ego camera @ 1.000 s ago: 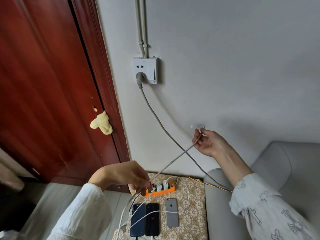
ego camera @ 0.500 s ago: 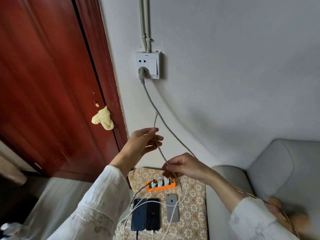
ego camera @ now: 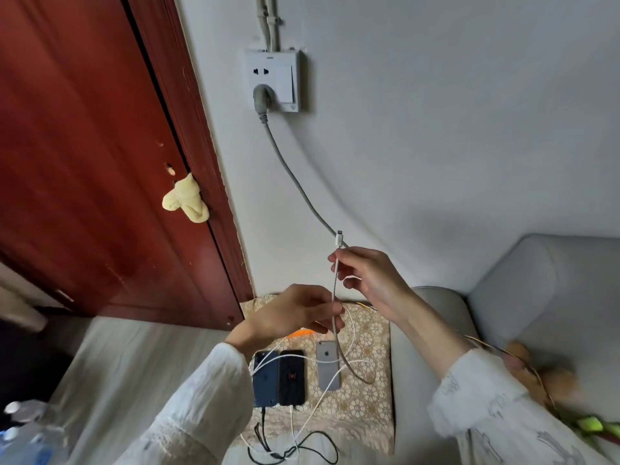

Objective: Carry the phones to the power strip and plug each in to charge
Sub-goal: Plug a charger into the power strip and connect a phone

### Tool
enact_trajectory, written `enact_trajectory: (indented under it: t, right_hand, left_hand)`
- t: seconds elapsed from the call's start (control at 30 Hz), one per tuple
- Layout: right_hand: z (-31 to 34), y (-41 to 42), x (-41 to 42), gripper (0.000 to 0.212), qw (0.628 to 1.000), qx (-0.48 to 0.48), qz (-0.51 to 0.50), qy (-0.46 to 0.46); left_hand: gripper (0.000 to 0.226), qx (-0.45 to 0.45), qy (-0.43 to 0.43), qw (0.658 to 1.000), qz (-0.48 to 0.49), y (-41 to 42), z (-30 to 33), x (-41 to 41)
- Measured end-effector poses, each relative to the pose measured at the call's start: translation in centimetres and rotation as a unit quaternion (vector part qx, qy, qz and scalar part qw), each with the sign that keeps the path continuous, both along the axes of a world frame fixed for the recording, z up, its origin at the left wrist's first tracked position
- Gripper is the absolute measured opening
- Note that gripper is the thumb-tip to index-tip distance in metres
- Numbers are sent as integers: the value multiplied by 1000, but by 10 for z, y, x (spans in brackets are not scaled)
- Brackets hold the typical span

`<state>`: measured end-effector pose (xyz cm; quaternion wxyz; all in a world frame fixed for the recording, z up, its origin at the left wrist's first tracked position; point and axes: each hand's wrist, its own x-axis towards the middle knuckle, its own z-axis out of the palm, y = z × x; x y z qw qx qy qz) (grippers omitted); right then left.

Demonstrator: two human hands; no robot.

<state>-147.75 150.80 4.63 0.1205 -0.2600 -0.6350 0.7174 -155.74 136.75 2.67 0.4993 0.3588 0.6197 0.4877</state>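
White charging cable (ego camera: 335, 280) pinched in both hands (ego camera: 295, 313) above the silver phone (ego camera: 328, 364), third beside two plugged-in phones (ego camera: 279, 377); likely next, lowering its connector (ego camera: 339, 237) into that phone's port.

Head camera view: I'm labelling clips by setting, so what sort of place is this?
Probably a room in a home: a grey sofa beside a red wooden door, a wall socket, and phones charging on a small table with a floral cloth.
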Motion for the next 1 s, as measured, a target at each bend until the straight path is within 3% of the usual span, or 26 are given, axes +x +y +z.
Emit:
enact_trajectory:
  t: [0.2, 0.37, 0.43, 0.57, 0.77, 0.87, 1.0]
  right_hand:
    - [-17, 29, 18, 22, 981, -165, -101, -31]
    - [-60, 44, 35, 23, 971, -136, -67, -187]
    - [-85, 40, 37, 25, 965, -121, -55, -228]
    - [-137, 28, 41, 26, 954, -131, -56, -262]
    - [-235, 22, 51, 18, 928, -180, -95, -313]
    - [-296, 28, 52, 20, 925, -184, -98, -319]
    - [-365, 36, 47, 19, 927, -177, -113, -311]
  left_hand:
    - [16, -161, -11, 986, -32, -25, -68, 17]
    - [33, -249, -221, 938, -95, -48, -95, 15]
    - [28, -258, -240, 932, -83, -49, -108, 23]
    - [30, -319, -116, 938, -66, -50, -148, 43]
    - [26, -338, -1, 938, 72, -34, -232, 45]
    - [25, -349, 129, 922, 109, -15, -288, 38]
    - [40, -311, 263, 910, 80, 12, -362, 27]
